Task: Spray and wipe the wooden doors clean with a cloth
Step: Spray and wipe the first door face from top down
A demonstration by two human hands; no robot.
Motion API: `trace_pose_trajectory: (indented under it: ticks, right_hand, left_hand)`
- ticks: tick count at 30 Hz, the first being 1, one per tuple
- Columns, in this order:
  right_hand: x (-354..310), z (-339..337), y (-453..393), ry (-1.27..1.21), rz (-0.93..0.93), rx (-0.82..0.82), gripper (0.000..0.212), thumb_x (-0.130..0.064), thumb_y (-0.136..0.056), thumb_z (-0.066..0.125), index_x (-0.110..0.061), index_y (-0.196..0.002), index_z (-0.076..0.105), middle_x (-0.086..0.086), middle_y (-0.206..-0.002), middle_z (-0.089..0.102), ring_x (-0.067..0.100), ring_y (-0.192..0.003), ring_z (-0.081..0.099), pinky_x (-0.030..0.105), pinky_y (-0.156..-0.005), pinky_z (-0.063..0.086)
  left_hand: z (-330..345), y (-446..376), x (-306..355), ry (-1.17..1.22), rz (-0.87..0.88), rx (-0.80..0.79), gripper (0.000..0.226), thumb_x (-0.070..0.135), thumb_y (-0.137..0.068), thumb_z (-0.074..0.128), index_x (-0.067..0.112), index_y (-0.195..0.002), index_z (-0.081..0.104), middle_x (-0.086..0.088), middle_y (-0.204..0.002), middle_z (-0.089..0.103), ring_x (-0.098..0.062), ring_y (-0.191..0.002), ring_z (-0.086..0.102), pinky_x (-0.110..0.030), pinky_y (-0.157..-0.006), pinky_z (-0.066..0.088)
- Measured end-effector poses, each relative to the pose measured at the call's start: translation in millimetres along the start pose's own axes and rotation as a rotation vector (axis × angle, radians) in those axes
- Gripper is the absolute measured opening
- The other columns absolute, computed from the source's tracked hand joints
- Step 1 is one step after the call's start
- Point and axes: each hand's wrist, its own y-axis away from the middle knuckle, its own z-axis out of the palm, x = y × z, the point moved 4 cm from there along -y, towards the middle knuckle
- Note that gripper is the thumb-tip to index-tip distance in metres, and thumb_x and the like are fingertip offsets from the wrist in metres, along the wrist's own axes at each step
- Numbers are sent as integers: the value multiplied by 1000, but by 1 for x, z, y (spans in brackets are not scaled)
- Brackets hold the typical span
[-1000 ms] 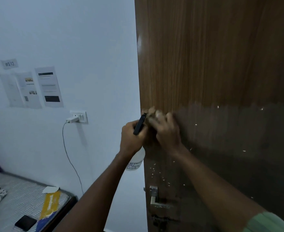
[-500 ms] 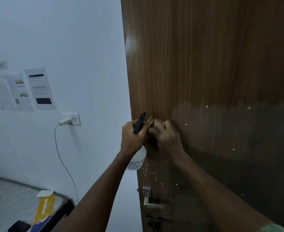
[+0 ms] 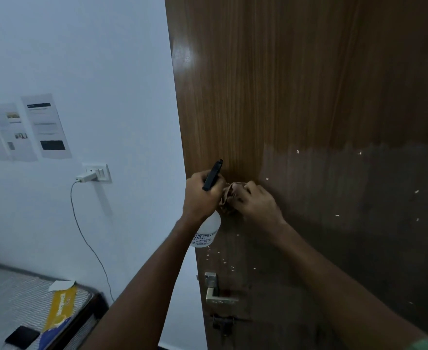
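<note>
The wooden door [image 3: 296, 97] fills the right of the view, its lower part darker and dull, likely damp from spraying, dotted with pale specks, while the band above is dry and glossy. Beside it stands the pale wall [image 3: 106, 59] with taped papers [image 3: 45, 126] and a socket [image 3: 99, 171] carrying a plugged charger, and below that a bed [image 3: 26, 306] with a yellow packet on it. Low on the door sits the metal handle [image 3: 214, 291]. The risk, as I judge it, lies at the door's edge: both hands are crowded together there, so the bottle could knock the wood or slip while the cloth is being rearranged, and stray spray could drift toward the socket on the wall. The uneven damp line also suggests streaks if the wiping does not reach the dry band. The left hand [image 3: 200, 195] has its grip clenched round the neck of the spray bottle [image 3: 207, 231], black trigger head [image 3: 212, 175] sticking up above the knuckles, white body hanging below. The right hand [image 3: 255, 204] has its grip closed on the bunched cloth [image 3: 229, 195], pressed to the door just beside the bottle hand.
</note>
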Motion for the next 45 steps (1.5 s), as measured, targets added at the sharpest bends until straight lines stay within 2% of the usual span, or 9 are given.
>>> trace_pose_trajectory:
  ticks: [6,9,13,19,27,33,39,43,45]
  right_hand:
    - [83,-63,-68,22,471,283,42,6,-95,45,-19,-115,72,9,-126,60,29,-99,53,28,-67,50]
    - [61,-46,-35,5,437,245,37,1,-99,44,-17,-115,71,9,-128,59,29,-101,53,28,-69,52]
    - [25,-21,21,-35,198,30,37,-7,-85,73,-15,-121,69,8,-131,53,27,-101,51,36,-75,57]
    - [96,-73,-47,-2,537,305,35,5,-94,53,-18,-109,75,6,-119,62,24,-98,53,26,-70,45]
    - [68,-43,25,-3,258,146,18,-11,-101,55,-13,-102,73,10,-111,65,26,-92,56,41,-70,55]
    - [125,-83,-21,40,591,431,36,8,-92,56,-19,-103,76,6,-107,65,24,-91,56,28,-69,47]
    - [85,-44,68,-5,288,181,21,-7,-97,62,-18,-112,72,9,-111,65,27,-88,55,40,-67,53]
    - [140,-85,9,-12,536,340,36,1,-92,48,-15,-109,75,10,-113,63,27,-94,53,27,-72,44]
    - [152,-96,-2,-22,618,408,40,7,-88,50,-15,-107,77,8,-112,63,25,-95,51,24,-73,40]
  left_hand:
    - [20,-1,5,18,-3,-5,28,30,-94,59,20,-68,60,-7,-61,60,-25,-52,53,-21,-51,42]
    - [29,-2,4,48,-1,-10,29,27,-96,62,12,-71,64,-12,-64,62,-37,-57,55,-34,-53,43]
    - [39,-2,6,55,7,-21,27,20,-97,62,16,-71,63,-6,-62,60,-25,-55,55,-35,-56,45]
    - [54,-2,9,82,8,-15,34,26,-95,61,-2,-77,63,-20,-66,60,-47,-59,54,-39,-54,42]
    - [73,4,23,117,39,-54,42,37,-91,62,-2,-74,62,-18,-64,58,-32,-54,50,-38,-54,41]
    - [94,-2,32,86,24,-51,42,31,-91,59,-7,-74,57,-27,-65,54,-41,-53,46,-50,-50,38]
    - [104,-3,37,108,2,-68,39,29,-92,60,-4,-72,56,-24,-61,52,-37,-49,47,-49,-47,41]
    - [110,-6,51,-26,104,-147,28,32,-92,60,24,-66,54,0,-56,51,-17,-47,43,-40,-48,35]
    - [114,-7,57,-45,104,-139,30,31,-92,59,19,-65,53,-5,-56,50,-19,-47,41,-41,-48,34]
